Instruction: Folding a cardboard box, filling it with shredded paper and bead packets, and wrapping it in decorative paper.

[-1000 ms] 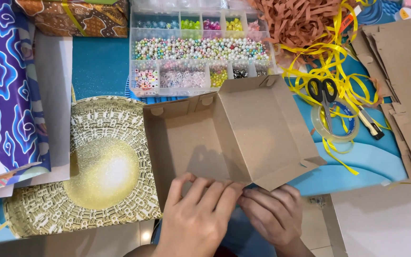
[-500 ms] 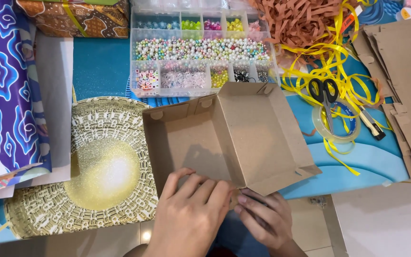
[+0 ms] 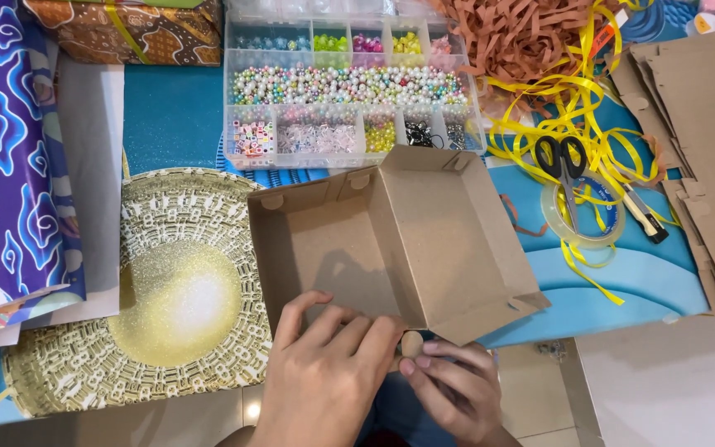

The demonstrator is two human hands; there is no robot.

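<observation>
A half-folded brown cardboard box (image 3: 391,248) sits at the middle of the desk (image 3: 614,285), its open tray facing up and a wide flap spread toward 3 o'clock. Its near edge, at 6 o'clock, overhangs the desk's front edge, where both hands work. The left hand (image 3: 324,377) lies fingers-forward over the near wall of the tray, pressing it. The right hand (image 3: 448,389) pinches a small rounded cardboard tab (image 3: 411,343) just under the box's near corner — thumb and fingertips closed on it.

Open room is scarce. At 9 o'clock the box overlaps a round gold glitter mat (image 3: 167,298) with a patterned rim. Beyond that, at the far left edge, lies a sheet of purple wrapping paper with blue cloud swirls (image 3: 2,149), its white underside showing beside it. At 12 o'clock a clear compartmented bead organiser (image 3: 349,87) touches the box's far flap: one long row of pastel pearls, smaller cells of green, pink, yellow and black beads. At 11 o'clock is a brown patterned parcel (image 3: 126,33).

At 1 o'clock sits a heap of brown paper shred (image 3: 515,37) tangled with yellow ribbon (image 3: 573,99). At 2 o'clock black-handled scissors (image 3: 564,165) lie across a roll of clear tape (image 3: 585,215), with a small cutter (image 3: 645,217) just beside them. Flat cardboard blanks (image 3: 705,132) stack along the right edge. The only bare stretch is the blue surface at 4 o'clock — between flap and blanks.
</observation>
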